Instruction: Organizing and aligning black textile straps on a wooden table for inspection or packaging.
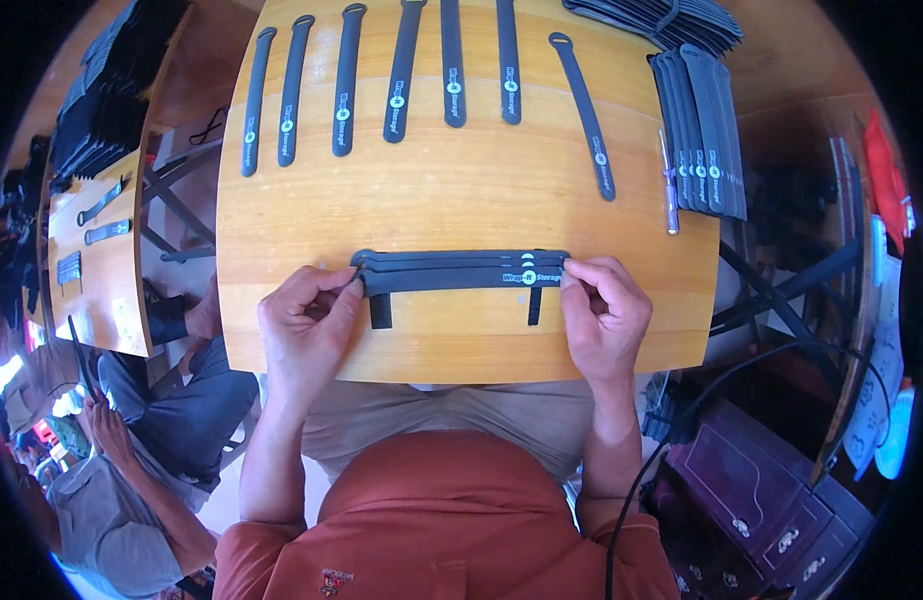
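Near the table's [462, 345] front edge, left hand [307, 325] and right hand [604, 318] pinch the ends of stacked black straps [452, 270] — probably light, floppy, best gripped at the ends.

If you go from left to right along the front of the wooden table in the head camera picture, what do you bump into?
Left hand → bundle of black straps, pinched at both ends → right hand. Past the bundle, farther back on the right, a purple pen lies on the wooden table.

The person wears a rust-orange short-sleeved polo shirt [452, 520] with a small embroidered emblem on the chest, and light khaki trousers [432, 420]. Both forearms are bare, without watch or rings.
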{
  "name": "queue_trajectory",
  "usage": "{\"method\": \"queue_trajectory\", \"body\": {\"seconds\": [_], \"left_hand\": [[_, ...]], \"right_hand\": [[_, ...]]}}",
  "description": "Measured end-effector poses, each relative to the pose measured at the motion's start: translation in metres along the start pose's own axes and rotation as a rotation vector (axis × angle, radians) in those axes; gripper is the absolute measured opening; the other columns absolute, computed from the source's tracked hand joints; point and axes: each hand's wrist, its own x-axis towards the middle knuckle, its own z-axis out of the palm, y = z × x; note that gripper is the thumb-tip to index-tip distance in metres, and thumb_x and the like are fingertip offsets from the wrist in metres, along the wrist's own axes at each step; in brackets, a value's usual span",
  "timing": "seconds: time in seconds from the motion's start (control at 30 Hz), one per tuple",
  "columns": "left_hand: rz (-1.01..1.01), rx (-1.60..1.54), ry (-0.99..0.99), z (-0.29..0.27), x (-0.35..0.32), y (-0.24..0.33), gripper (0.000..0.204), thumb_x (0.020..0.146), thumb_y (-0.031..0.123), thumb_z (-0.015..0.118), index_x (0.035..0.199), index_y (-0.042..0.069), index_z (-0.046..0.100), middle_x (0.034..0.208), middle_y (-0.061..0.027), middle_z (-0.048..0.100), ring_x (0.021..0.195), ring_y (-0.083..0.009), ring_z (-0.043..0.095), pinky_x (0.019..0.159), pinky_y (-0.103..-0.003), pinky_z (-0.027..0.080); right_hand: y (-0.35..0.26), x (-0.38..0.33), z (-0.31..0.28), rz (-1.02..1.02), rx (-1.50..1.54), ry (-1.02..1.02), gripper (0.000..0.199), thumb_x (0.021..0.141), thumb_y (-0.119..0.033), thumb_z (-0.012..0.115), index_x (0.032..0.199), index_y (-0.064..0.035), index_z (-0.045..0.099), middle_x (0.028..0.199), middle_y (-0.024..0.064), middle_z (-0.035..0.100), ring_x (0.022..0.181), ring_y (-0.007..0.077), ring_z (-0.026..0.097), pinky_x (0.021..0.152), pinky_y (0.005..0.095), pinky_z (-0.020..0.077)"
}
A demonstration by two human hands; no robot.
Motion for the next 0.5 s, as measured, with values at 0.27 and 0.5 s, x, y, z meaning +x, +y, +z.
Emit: {"method": "queue_trajectory", "body": {"seconds": [0.27, 0.5], "left_hand": [[0.01, 0.009, 0.003, 0.0013, 0.0001, 0.003, 0.007, 0.089, 0.0, 0.074, 0.094, -0.005, 0.073, 0.073, 0.0008, 0.064, 0.061, -0.0015, 0.051, 0.056, -0.019, 0.041], [0.003, 0.003, 0.001, 0.0012, -0.0003, 0.0006, 0.007, 0.089, -0.001, 0.073, 0.095, -0.005, 0.073, 0.074, 0.0009, 0.063, 0.061, -0.0014, 0.05, 0.056, -0.019, 0.04]], "right_hand": [[-0.0021, 0.0008, -0.0018, 0.022, -0.015, -0.016, 0.01, 0.085, 0.009, 0.066, 0.093, 0.0054, 0.07, 0.081, 0.0092, 0.067, 0.06, 0.0078, 0.059, 0.049, 0.0222, 0.0413], [-0.0021, 0.0001, -0.001, 0.002, -0.007, -0.005, 0.011, 0.085, 0.009, 0.065, 0.094, 0.0049, 0.07, 0.082, 0.0097, 0.067, 0.062, 0.0087, 0.061, 0.05, 0.0225, 0.0445]]}}
